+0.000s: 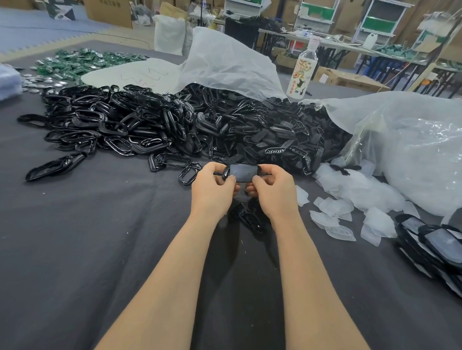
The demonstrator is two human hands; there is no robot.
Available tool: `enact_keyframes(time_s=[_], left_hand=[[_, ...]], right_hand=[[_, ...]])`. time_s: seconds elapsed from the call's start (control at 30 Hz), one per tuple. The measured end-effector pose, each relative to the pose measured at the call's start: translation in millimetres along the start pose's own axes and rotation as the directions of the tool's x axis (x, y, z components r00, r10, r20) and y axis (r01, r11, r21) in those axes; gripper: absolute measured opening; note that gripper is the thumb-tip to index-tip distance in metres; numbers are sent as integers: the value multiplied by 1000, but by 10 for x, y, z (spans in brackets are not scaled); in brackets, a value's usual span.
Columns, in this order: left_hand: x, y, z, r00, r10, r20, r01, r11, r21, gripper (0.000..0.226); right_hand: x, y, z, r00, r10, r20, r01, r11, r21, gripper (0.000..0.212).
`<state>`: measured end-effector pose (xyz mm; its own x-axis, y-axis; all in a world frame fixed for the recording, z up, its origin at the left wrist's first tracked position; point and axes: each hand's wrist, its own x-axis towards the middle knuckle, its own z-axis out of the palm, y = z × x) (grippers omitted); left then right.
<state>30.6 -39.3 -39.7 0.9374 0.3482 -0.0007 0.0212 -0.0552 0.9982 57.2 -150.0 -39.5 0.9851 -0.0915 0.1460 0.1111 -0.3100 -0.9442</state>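
- I see both hands meeting just above the centre of the frame, over the dark grey cloth (76, 234) that covers the work surface.
- My left hand (215, 183) grips the left end of a small black remote-key shell (242, 172), fingers curled round its edge and thumb pressed on its near side.
- My right hand (270, 188) pinches the shell's right end in the same way.
- The shell is lifted off the cloth between the two hands, its broad face turned towards the camera.
- Just behind it, across the middle of the frame, lies a heap of glossy black frames (115, 124).
- That heap runs rightwards into a heap of black button plates (274, 134).
- Translucent membrane pads (337, 206) are scattered at right, spilling from a clear plastic bag (416, 146).
- A labelled water bottle (304, 69) stands upright at upper right of centre.
- Green circuit boards (81, 62) lie at upper left.
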Motion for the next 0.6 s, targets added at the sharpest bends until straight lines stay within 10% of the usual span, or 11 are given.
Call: enact_keyframes(time_s=[0.6], left_hand=[[-33, 40, -3, 1000, -27, -4, 27, 998, -51, 28]], right_hand=[[-57, -82, 22, 999, 12, 32, -12, 1000, 1, 20]])
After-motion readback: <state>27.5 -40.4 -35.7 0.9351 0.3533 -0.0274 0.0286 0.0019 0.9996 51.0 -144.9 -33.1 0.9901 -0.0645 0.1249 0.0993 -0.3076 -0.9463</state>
